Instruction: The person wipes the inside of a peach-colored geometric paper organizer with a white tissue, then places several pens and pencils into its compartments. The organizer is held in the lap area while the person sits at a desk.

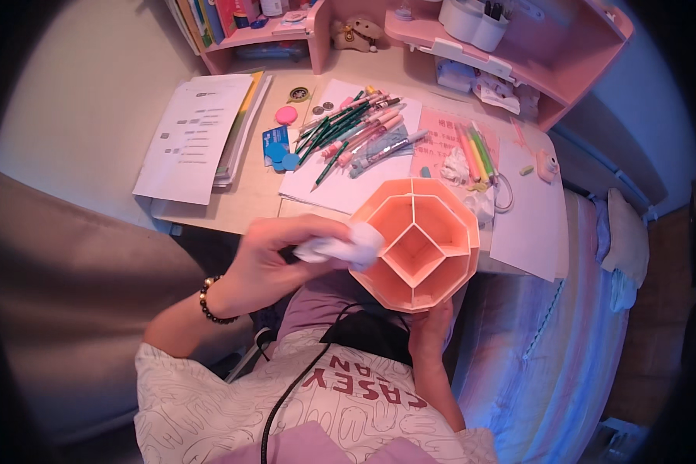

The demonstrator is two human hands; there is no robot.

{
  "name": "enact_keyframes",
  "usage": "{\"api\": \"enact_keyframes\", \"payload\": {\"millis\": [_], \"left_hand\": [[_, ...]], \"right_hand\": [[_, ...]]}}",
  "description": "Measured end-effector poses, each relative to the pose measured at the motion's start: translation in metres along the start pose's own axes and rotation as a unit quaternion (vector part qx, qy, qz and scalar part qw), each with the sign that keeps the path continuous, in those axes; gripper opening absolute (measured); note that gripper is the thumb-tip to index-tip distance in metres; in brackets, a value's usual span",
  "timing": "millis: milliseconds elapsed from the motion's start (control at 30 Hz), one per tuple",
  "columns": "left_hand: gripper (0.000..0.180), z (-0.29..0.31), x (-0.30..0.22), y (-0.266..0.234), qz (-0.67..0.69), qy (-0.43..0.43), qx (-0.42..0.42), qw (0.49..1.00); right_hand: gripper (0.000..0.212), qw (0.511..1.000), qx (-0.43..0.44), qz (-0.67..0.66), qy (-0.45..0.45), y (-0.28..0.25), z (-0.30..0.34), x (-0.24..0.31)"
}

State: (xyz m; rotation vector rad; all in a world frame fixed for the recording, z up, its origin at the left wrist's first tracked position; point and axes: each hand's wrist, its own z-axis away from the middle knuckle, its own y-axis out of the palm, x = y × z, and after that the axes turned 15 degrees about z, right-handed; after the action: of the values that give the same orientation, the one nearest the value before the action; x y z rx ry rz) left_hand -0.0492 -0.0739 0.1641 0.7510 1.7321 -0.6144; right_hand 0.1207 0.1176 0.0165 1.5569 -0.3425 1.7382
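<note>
A peach pen organizer (416,251) with an eight-sided rim and several compartments around a square middle one is held over the desk's front edge, its openings facing up toward me. My right hand (431,329) grips it from below; most of those fingers are hidden behind it. In my left hand (274,251) a crumpled white tissue (346,247) is pinched between thumb and fingers. The tissue is slightly blurred and overlaps the organizer's left rim; I cannot tell whether it touches. A beaded bracelet (209,301) circles my left wrist.
Green pencils (340,127) and several pens lie heaped on white paper (301,185). Left of them are stacked papers (189,139) and blue round pieces (282,158). Scissors (504,193) and highlighters (479,155) lie to the right. A pink shelf (549,69) stands behind; a striped bed (549,340) is beside the desk.
</note>
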Motion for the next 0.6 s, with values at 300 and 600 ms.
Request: {"api": "enact_keyframes", "payload": {"millis": [300, 600], "left_hand": [[0.034, 0.03, 0.02, 0.005, 0.119, 0.021, -0.136, 0.983], [0.031, 0.009, -0.005, 0.022, -0.326, 0.229, 0.105, 0.911]], "right_hand": [[0.04, 0.999, 0.036, 0.025, -0.006, -0.006, -0.003, 0.011], [0.048, 0.998, 0.038, 0.05, 0.0, -0.011, -0.002, 0.004]]}}
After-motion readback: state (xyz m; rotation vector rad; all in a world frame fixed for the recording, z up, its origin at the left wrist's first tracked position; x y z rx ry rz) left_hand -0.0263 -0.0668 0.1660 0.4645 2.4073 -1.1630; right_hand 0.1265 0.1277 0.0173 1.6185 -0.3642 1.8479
